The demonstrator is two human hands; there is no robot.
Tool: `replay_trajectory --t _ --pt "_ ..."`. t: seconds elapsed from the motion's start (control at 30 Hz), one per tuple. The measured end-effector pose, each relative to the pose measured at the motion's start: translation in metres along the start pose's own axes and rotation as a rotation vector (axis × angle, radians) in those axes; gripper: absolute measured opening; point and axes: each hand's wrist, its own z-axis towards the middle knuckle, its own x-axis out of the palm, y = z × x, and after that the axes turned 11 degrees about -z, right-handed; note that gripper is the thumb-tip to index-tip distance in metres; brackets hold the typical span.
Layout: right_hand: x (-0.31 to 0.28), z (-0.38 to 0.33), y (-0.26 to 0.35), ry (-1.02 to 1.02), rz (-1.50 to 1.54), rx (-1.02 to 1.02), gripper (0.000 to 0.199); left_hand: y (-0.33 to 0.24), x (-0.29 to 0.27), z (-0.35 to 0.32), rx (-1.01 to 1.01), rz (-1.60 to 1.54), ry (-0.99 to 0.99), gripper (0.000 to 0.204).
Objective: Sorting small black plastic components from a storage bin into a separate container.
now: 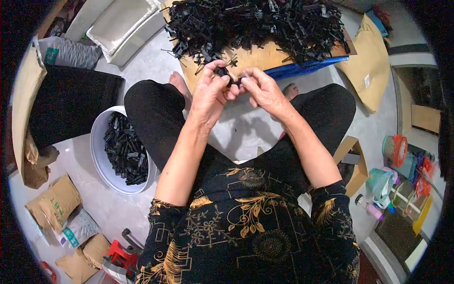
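A small black plastic part (222, 72) is held up in front of the table's near edge, between my two hands. My left hand (211, 92) is closed on it, with thumb and fingers around its body. My right hand (266, 93) pinches the dark end on the right; whether that is the same part or a second piece I cannot tell. Beyond my hands, a large heap of black plastic parts (255, 23) with thin sprue-like stalks covers most of the wooden tabletop (191, 73). A few stalks stick out close to my left fingertips.
Left of my knee stands a white bucket (98, 161) with many black pieces (124, 149) inside. A white foam box (124, 28) is at the far left, and a tan sack (371, 66) leans at the far right. Brown packages (54, 201) lie lower left.
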Motion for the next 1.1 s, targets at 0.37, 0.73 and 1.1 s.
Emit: replay_trajectory --t 0.37,0.73,1.1 --pt "-0.012 -0.011 -0.002 0.081 0.284 -0.041 0.022 0.004 -0.014 -0.011 -0.33 -0.047 0.262 0.048" --pt "-0.018 -0.013 -0.002 0.176 0.276 0.12 0.026 0.016 -0.005 -0.01 -0.33 0.027 0.235 0.044" --pt "-0.006 -0.001 -0.013 0.063 0.241 0.177 0.028 0.035 -0.009 -0.005 0.13 0.745 0.11 0.035"
